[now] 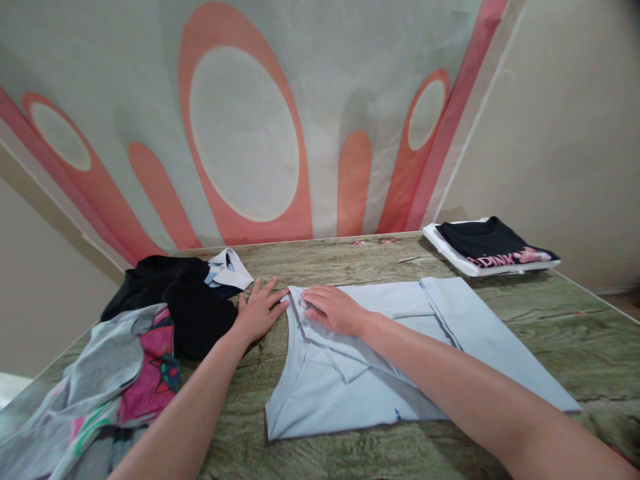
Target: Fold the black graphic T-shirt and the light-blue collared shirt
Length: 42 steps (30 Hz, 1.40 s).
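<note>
A light blue shirt lies on the table in front of me, its neckline toward the left and one side folded inward over the body. My left hand rests beside the shirt's upper left corner with fingers spread, the fingertips at or close to the cloth edge. Palm down, my right hand presses on the folded cloth near the neckline, fingers stretched to the left. Some fabric is bunched around those fingertips, and the forearm covers part of the fold.
Left of the shirt sits a loose pile: a black garment, a white collar and a grey garment with pink print. Folded clothes, a black one with pink lettering on top, lie at the back right of the wooden table.
</note>
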{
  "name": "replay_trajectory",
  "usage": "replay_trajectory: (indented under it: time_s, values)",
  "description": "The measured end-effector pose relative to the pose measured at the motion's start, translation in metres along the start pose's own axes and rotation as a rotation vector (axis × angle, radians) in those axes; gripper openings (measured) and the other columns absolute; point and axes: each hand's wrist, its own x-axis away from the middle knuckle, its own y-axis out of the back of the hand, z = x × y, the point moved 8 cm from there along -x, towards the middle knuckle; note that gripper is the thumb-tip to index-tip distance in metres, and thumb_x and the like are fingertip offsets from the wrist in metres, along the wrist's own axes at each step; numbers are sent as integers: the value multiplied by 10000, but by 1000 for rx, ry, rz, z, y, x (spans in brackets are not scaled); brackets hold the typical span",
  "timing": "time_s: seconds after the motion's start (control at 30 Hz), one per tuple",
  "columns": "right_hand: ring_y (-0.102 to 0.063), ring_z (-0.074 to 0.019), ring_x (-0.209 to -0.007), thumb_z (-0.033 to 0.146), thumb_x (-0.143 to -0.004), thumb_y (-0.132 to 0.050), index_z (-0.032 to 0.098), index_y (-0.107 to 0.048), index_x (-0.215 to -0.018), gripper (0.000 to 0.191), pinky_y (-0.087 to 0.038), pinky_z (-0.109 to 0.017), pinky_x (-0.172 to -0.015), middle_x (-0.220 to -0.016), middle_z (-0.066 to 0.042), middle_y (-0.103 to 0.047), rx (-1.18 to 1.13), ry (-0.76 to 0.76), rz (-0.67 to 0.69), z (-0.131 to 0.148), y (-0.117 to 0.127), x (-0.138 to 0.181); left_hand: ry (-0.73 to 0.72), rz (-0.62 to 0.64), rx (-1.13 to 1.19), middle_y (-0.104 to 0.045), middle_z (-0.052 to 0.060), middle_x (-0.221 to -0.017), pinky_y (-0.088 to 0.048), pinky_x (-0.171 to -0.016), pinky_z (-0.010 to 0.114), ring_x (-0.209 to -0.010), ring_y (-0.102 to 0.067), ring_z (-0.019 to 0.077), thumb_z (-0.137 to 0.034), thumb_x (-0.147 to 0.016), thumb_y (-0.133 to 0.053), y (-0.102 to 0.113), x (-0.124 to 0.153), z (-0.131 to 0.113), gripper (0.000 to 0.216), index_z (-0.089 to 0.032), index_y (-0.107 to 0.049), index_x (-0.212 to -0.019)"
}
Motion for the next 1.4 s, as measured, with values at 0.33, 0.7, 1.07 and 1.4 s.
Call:
replay_trajectory:
  time_s: [0.33,0.7,1.07,1.4]
  values:
    - [-401,-191,-1351,382,-987,-398,167,-534,-1321,419,-251,-463,-1117,-1387,-131,-536,7,134,169,19,-13,3,19,-82,30,-425,17,-1492,-196,-1036,689,-1405,-256,365,-508,-933,-437,8,2,4,358,-424,-587,-1246]
    - [-552,-190,-1165,308,-933,-494,184,-584,-1210,317,-370,-369,-985,-1182,-114,-663,-55,182,105,25,0,2,-291,-188,134,-539,26,-1398,-237,-1131,511,-1403,-316,245,-266,-931,-447,23,10,-43,348,-283,-598,-1244]
    - [-578,-190,-975,147,-883,-473,214,-643,-1087,274,-413,-326,-880,-1008,-68,-673,-62,163,0,19,7,1,-246,-260,273,-696,41,-1055,-428,-1006,382,-1077,-600,217,-251,-852,-546,21,3,-34,184,-239,-697,-957]
    - [-492,-191,-918,112,-854,-544,271,-664,-1023,261,-350,-308,-799,-959,-44,-576,138,258,148,37,-2,1,-152,-296,263,-669,47,-943,-465,-897,368,-933,-609,227,-285,-828,-593,21,2,-26,129,-212,-638,-924]
